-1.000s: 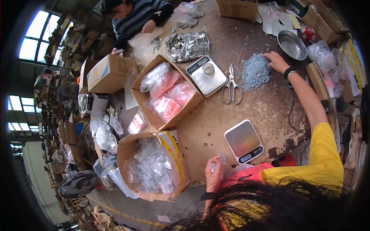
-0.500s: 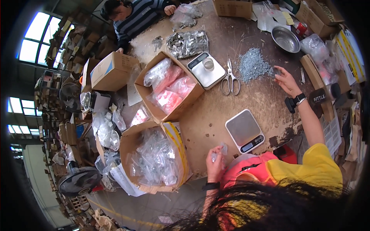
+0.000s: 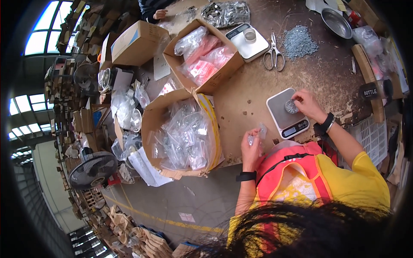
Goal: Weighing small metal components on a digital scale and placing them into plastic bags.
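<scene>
My right hand [image 3: 306, 104] has its fingers closed on the rim of a small round clear cup [image 3: 291, 106] filled with small silvery metal pieces. The cup is at the plate of a white digital kitchen scale [image 3: 279, 102]; whether its full weight rests there I cannot tell. Just left of the scale, my left hand [image 3: 251, 147] pinches a small clear plastic bag [image 3: 262, 130] near the table's front edge. Farther back lies a loose heap of the same bluish-grey metal pieces [image 3: 300, 42], too small to name exactly.
Scissors [image 3: 274, 53] lie left of the heap, beside a second scale [image 3: 249, 46] bearing a clear cup. Open cartons hold red-and-clear bags [image 3: 206, 56] and filled clear bags [image 3: 183, 137]. A metal bowl [image 3: 337, 23] sits at the far right. Another person's hand [image 3: 160, 14] shows at the back.
My right hand has come from the heap toward me, bringing the cup to the near scale. My left hand still holds the bag. The whole view has shifted.
</scene>
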Available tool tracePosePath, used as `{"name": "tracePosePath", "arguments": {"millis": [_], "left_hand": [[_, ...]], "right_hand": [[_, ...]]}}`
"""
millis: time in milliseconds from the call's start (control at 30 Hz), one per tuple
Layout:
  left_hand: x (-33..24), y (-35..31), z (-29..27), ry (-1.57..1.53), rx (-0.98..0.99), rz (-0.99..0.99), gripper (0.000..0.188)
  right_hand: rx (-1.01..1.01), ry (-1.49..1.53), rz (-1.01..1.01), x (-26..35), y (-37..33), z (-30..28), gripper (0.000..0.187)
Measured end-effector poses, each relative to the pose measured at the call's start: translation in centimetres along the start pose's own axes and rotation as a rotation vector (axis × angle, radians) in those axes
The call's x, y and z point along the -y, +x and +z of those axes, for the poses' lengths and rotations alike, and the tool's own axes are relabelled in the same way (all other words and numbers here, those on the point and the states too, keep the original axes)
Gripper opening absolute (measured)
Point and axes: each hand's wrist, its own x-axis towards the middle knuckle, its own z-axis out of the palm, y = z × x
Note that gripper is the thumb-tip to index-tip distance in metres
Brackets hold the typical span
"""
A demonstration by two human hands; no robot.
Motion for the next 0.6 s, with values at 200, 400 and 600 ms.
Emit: {"name": "tracePosePath", "arguments": {"millis": [200, 400, 600], "left_hand": [[0.2, -0.3, -0.9, 0.048, 0.014, 0.015, 0.006], [-0.1, 0.0, -1.1, 0.081, 0.141, 0.085, 0.005], [0.2, 0.9, -1.9, 0.231, 0.115, 0.048, 0.009]], "right_hand": [[-0.013, -0.195, -0.116, 1.7, -0.7, 0.6, 0.020], [0.320, -0.221, -0.889, 9.2, -2.2, 1.9, 0.028], [0.480, -0.339, -0.886, 8.1, -2.2, 7.4, 0.029]]}}
